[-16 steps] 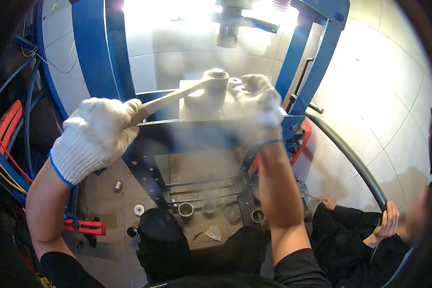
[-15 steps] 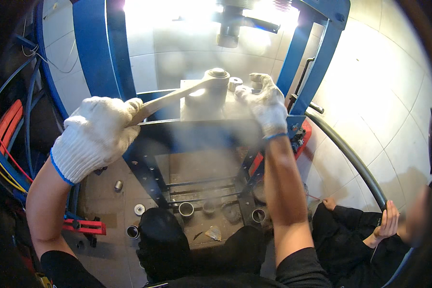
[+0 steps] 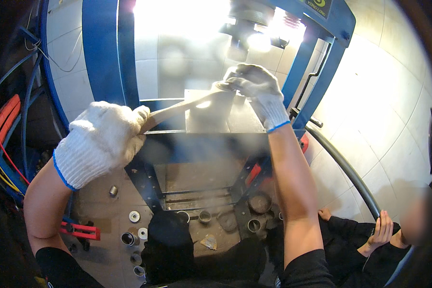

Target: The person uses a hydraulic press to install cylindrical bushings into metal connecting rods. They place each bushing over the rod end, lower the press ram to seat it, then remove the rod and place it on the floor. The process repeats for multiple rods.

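A white knit glove with a blue cuff covers my left hand, closed round the near end of a long metal arm. The arm slants up to the right. Its round far end sits on a metal cylinder on the bed of a blue press. My right hand, gloved alike, reaches over that round end with bent fingers pressed together. Its fingers partly cover the end, and what they hold is hidden. Above and behind hangs the press's dark ram, apart from the arm.
Blue press posts flank the bed. Metal rings and sleeves lie on the floor near my legs. At the right, a co-worker's hand grips a long dark lever. Red and blue gear stands at the left.
My right hand has moved left from beside the small round metal pieces onto the arm's round end. My left hand keeps its hold. The view has shifted slightly.
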Tool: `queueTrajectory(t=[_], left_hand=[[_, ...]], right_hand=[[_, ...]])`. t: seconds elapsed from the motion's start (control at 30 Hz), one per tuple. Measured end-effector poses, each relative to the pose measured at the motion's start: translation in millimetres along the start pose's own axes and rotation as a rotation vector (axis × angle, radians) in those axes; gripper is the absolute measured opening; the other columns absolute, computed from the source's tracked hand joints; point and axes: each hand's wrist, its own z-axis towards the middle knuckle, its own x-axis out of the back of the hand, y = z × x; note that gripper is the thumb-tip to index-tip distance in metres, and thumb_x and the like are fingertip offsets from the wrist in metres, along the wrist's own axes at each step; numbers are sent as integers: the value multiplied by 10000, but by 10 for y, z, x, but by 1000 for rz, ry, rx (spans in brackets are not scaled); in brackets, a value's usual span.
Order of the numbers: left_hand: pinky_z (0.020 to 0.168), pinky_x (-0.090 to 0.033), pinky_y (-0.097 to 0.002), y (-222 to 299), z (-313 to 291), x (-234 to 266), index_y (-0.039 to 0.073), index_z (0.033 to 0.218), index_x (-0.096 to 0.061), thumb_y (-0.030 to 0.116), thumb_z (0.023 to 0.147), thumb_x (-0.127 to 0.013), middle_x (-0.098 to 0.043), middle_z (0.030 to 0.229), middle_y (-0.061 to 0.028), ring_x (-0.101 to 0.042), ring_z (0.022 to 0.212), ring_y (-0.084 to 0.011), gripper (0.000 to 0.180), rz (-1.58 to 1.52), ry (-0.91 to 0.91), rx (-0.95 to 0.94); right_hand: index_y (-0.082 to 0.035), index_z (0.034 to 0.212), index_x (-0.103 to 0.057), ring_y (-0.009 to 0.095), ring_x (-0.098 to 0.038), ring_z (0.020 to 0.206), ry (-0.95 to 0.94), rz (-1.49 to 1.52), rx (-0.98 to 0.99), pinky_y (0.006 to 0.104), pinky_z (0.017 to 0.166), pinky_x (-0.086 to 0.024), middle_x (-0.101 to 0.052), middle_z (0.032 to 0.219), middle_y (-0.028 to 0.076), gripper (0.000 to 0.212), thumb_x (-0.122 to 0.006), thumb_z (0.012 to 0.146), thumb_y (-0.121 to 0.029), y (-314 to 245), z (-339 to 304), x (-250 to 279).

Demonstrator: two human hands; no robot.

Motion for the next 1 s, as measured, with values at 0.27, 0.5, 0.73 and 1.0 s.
queueTrajectory(t=[0.27, 0.5, 0.73, 1.0], left_hand=[[608, -575, -378, -96, 27, -27, -49, 1154, -647, 161, 817, -709, -683, 726, -178, -710, 664, -294, 401, 104, 50, -101], [570, -572, -362, -248, 63, -90, -60, 1138, -647, 155, 818, -704, -676, 690, -163, -704, 612, -277, 390, 64, 129, -196], [562, -561, -378, -301, 109, -170, -38, 1120, -665, 154, 814, -705, -662, 672, -166, -694, 597, -299, 363, 26, 124, -202], [629, -535, -412, -412, 117, -247, -22, 1127, -672, 173, 800, -720, -684, 757, -179, -696, 684, -312, 383, -9, 167, -281]], right_hand=[[93, 1221, -577, 190, -661, 1038, -144, -76, 45, 275, 894, -566, -668, 1130, 160, 453, -770, 816, 32, 64, 37, -111], [69, 1269, -553, 181, -649, 1053, -107, -70, -34, 277, 936, -545, -661, 1150, 139, 499, -773, 827, -3, -11, 12, -152], [61, 1261, -571, 169, -652, 1045, -56, -115, -25, 268, 928, -539, -667, 1152, 132, 485, -779, 835, -44, 10, -26, -119], [64, 1287, -583, 169, -663, 1023, -1, -183, -4, 260, 886, -541, -690, 1133, 141, 541, -798, 835, -140, 114, -37, -127]])
